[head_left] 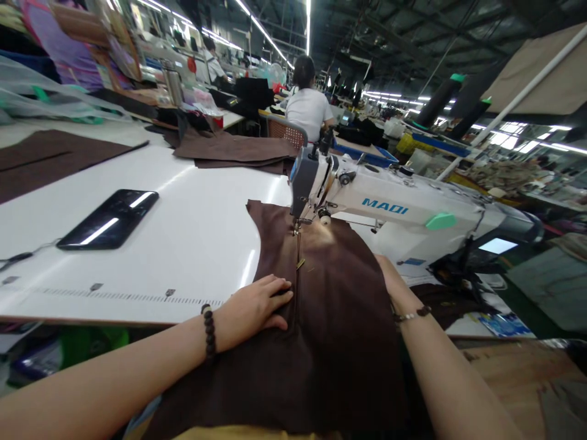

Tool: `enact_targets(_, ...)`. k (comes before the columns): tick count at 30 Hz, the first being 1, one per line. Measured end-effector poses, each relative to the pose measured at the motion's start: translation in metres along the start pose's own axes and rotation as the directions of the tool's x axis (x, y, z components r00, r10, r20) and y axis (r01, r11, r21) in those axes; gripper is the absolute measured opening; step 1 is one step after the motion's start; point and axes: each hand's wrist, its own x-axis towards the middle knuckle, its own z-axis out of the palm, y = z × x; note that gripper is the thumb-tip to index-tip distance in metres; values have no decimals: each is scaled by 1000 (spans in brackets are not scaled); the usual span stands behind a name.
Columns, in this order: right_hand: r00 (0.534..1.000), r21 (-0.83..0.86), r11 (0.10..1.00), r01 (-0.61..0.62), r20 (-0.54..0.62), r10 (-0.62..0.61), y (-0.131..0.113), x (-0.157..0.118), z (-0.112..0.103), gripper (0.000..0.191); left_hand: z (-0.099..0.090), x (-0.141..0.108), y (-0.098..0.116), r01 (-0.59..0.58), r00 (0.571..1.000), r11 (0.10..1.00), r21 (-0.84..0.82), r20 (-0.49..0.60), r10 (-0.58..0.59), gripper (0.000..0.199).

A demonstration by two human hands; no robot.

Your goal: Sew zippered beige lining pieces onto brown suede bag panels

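Dark brown fabric (339,305) lies over the table's front edge and under the needle and presser foot of a white sewing machine (413,211). A seam line runs through the cloth toward the foot, with a small gold-coloured piece (300,264) beside it. My left hand (254,305) rests on the cloth left of the seam, fingers spread apart. At the cloth's right edge, below the machine arm, is my right hand (387,275); its fingers are hidden by the fabric.
On the white table (206,226), a black phone (109,220) with a cable lies at left. Brown fabric pieces (233,150) are stacked behind. Near the right edge sits a blue packet (504,324). A person (308,110) sits further back.
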Motion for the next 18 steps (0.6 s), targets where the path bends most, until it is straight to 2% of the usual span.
enact_targets(3,998,-86,995,56,-35,-59,0,-1,6,23,0,-1,0,8,1000,1000,0,7,-8,46)
enact_targets(6,995,-170,985,29,-91,-45,7,0,-1,25,1,-1,0,11,1000,1000,3,16,-11,48)
enact_targets(8,981,-231,971,-53,-195,8,8,0,-13,29,2,-1,-1,11,1000,1000,1,14,-11,48)
enact_targets(10,942,-270,953,-136,-335,40,0,-4,-19,36,2,0,0,10,1000,1000,2,8,-10,48)
enact_targets(12,919,-299,949,-101,-393,-26,-19,-13,-9,38,2,0,0,4,1000,1000,8,1,-4,47)
enact_targets(13,926,-312,950,-19,-364,-101,-31,-18,4,35,2,1,1,0,1000,1000,16,-1,0,47)
enact_targets(14,934,-343,923,176,-239,-266,-41,-24,20,35,1,1,1,-2,1000,1000,25,0,2,48)
enact_targets(15,918,-345,875,340,-83,-389,-50,-29,39,37,1,1,1,-3,1000,999,33,2,3,48)
enact_targets(16,899,-340,841,422,40,-435,-56,-34,58,41,0,1,1,-6,1000,999,38,8,5,49)
enact_targets(18,893,-387,806,448,146,-426,-57,-39,91,45,0,-1,0,-15,1000,999,47,25,14,50)
